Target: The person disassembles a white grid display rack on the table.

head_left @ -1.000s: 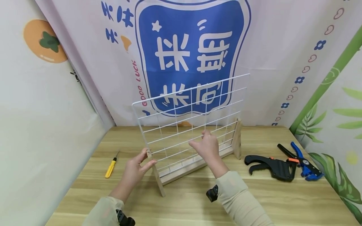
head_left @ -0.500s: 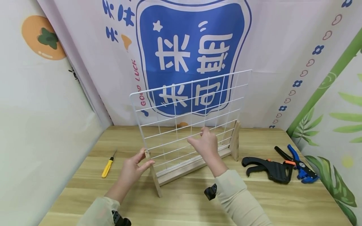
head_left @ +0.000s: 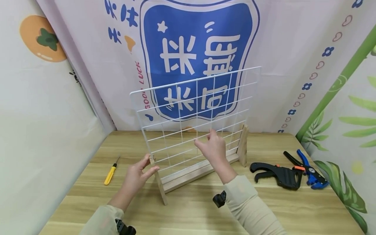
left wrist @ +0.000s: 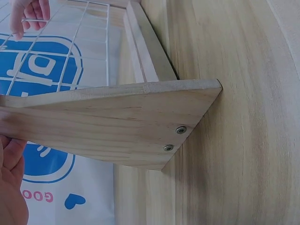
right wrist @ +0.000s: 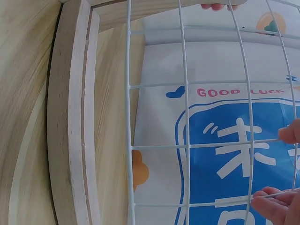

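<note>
A white wire grid panel point(head_left: 196, 79) stands upright between the two end pieces of a wooden stand point(head_left: 188, 180). My right hand point(head_left: 215, 147) grips the grid's wires near the middle; in the right wrist view its fingers point(right wrist: 274, 206) curl round one wire. There the grid's lower edge is apart from the grooved wooden base bar point(right wrist: 63, 117). With thumb and fingers, my left hand point(head_left: 136, 174) holds the upper end of the stand's left end piece point(left wrist: 117, 119). Two screws point(left wrist: 181, 130) show on that piece's outer face in the left wrist view.
A yellow-handled screwdriver point(head_left: 110, 174) lies left of the stand. To the right lie a black pistol-grip tool point(head_left: 286, 176) and a blue-and-black hand tool point(head_left: 314, 174). A printed cloth point(head_left: 273, 58) hangs behind the wooden table point(head_left: 199, 212).
The wire grid panel has risen in the stand, its top edge now higher against the cloth. My right hand has gone up slightly with it. My left hand stays on the end piece.
</note>
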`<state>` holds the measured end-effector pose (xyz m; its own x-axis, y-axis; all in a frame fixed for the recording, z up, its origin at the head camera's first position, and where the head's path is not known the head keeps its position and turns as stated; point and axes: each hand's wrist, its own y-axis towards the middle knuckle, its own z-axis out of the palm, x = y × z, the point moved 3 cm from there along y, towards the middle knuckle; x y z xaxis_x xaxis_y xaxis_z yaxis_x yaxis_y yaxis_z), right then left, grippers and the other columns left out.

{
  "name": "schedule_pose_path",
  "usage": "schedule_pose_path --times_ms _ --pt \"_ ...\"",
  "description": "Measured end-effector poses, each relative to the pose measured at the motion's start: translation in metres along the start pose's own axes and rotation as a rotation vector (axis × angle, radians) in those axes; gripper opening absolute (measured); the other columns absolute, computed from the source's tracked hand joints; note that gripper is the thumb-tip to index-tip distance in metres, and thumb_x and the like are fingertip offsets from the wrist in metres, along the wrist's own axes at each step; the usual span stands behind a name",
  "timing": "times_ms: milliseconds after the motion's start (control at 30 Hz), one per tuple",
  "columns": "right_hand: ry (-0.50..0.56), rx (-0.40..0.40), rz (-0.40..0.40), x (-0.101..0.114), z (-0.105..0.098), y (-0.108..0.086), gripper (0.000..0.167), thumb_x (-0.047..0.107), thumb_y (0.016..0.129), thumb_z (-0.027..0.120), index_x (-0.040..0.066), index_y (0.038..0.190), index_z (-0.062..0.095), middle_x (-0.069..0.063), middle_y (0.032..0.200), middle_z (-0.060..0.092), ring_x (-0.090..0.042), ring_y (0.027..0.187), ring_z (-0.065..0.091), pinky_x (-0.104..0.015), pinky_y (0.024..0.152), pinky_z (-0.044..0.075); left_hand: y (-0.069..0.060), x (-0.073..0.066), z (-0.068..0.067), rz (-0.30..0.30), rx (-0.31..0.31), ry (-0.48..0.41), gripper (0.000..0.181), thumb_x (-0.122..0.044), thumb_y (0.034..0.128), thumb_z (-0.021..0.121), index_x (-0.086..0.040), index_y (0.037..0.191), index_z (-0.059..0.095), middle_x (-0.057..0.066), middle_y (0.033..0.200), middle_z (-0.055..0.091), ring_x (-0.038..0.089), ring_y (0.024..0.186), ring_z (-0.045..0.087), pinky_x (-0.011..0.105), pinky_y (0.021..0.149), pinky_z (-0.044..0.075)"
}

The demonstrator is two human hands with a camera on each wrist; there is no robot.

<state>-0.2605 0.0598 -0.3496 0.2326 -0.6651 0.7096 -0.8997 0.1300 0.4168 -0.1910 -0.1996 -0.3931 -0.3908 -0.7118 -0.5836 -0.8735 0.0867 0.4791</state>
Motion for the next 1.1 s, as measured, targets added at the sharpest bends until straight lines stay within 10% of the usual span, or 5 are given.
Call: schedule_pose_path --times_ms 267,1100 --pt "0.033 -0.092 -0.079 0.003 -0.005 -0.001 0.057 0.028 0.067 0.079 -0.007 0.106 0.058 -0.010 0.072 0.056 -0.019 0.054 0.046 -0.028 0.048 0.045 0.001 0.001 0.002 0.039 -0.007 -0.020 0.046 -0.013 0.0749 0.076 -0.002 0.117 0.059 0.020 0.106 0.066 0.037 0.096 0.064 0.045 0.080 0.053" --pt "-0.027 0.099 0.016 0.020 -0.022 0.015 0.061 0.037 0.066 0.081 -0.004 0.106 0.060 -0.012 0.077 0.066 -0.019 0.057 0.058 -0.028 0.053 0.053 0.001 0.001 0.001 0.121 -0.067 -0.016 0.048 -0.007 0.0699 0.078 0.002 0.113 0.060 0.023 0.101 0.067 0.039 0.091 0.065 0.045 0.077 0.054"
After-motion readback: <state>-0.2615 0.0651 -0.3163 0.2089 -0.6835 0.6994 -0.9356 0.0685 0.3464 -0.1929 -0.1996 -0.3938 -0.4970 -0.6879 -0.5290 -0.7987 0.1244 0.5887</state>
